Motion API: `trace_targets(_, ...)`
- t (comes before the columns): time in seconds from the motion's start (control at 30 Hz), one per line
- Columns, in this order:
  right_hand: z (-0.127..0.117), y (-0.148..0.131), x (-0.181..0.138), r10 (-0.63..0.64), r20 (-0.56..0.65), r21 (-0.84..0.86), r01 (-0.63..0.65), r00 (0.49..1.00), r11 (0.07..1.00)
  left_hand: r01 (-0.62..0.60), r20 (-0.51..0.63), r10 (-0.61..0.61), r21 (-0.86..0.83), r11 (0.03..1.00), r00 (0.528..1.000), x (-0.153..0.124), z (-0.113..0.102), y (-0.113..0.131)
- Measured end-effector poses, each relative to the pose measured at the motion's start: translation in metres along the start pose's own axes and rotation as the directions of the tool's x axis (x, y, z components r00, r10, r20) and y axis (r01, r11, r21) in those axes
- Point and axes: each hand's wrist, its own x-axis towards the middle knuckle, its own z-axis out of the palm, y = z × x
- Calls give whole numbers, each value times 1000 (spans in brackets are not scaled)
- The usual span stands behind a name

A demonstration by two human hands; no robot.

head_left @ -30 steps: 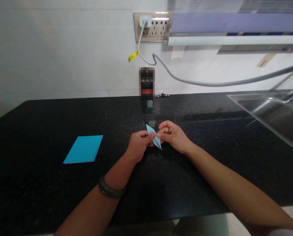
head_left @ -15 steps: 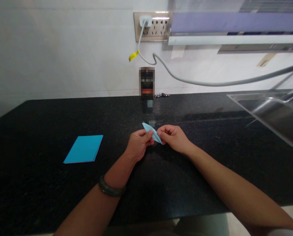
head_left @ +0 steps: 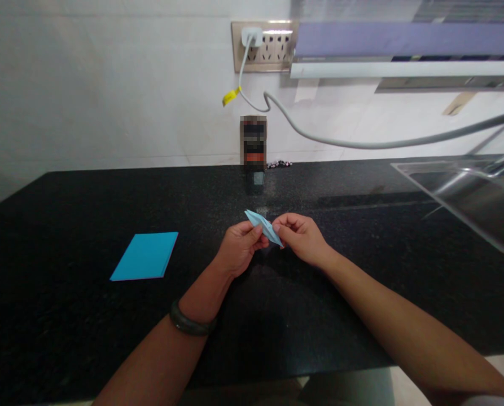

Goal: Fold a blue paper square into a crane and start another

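A small folded piece of light blue paper (head_left: 263, 225), narrow and pointed at both ends, is pinched between my two hands just above the black countertop (head_left: 65, 327). My left hand (head_left: 239, 248), with a dark bracelet on its wrist, grips the paper's left side. My right hand (head_left: 302, 238) holds its lower right end between thumb and fingers. The paper lies slanted, upper tip to the left, lower tip to the right.
A flat stack of blue paper sheets (head_left: 145, 256) lies on the counter to the left. At the back wall stand a small dark object (head_left: 253, 144), a socket strip (head_left: 263, 46) with a grey cable (head_left: 362, 142). A metal sink (head_left: 467, 192) is at right.
The folded paper has turned from a steeper slant to a flatter one, its upper tip swinging left. Both hands shifted slightly upward and kept hold of it.
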Motion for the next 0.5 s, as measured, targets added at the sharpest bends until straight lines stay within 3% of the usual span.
trace_targets(0.2,3,3,-3,-122,-56,-22,121,991,992,-22,35,24,-42,999,999,1,-2,0)
trace_targets(0.27,3,4,-5,-232,-103,-118,220,967,968,-30,40,31,-39,999,999,1,-2,-1)
trace_targets(0.37,2,2,-6,-385,-71,-345,339,920,875,-45,36,45,-19,999,998,1,-1,-1)
trace_targets(0.5,0,-1,-6,-397,-25,-447,345,918,826,-85,0,85,41,995,996,1,0,-3)
